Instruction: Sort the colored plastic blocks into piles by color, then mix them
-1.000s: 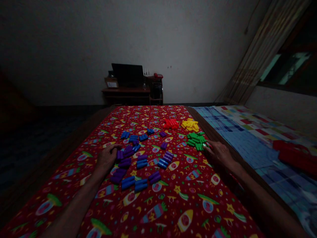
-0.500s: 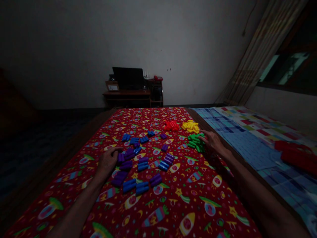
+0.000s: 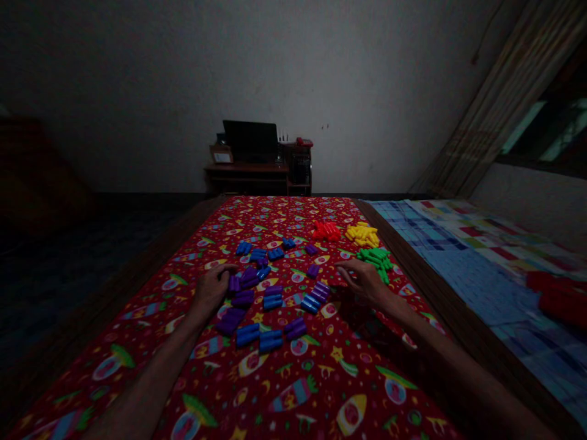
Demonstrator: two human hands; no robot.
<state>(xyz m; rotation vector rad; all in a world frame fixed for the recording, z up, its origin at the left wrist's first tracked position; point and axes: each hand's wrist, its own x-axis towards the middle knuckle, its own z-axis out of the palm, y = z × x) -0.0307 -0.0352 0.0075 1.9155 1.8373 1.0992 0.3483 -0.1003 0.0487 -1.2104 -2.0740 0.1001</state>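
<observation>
My left hand rests on the red patterned cloth, its index finger stretched past a purple block; it looks open, with its lower fingers hidden. A cluster of purple ribbed blocks lies just right of it. My right hand hovers over the cloth, thumb and index finger apart, with nothing visible between them. Left of its fingertips is a small purple block; below that lie purple blocks beside blue ones. Behind my right hand sits a pile of green pieces.
Red pieces and yellow pieces lie in piles toward the back right. More blue blocks are scattered in front. A plaid-covered bed surface adjoins on the right. A desk with a monitor stands against the far wall.
My right hand has moved left and nearer, away from the green pile to beside the purple blocks. My left hand stays by the purple cluster. The whole view has shifted slightly.
</observation>
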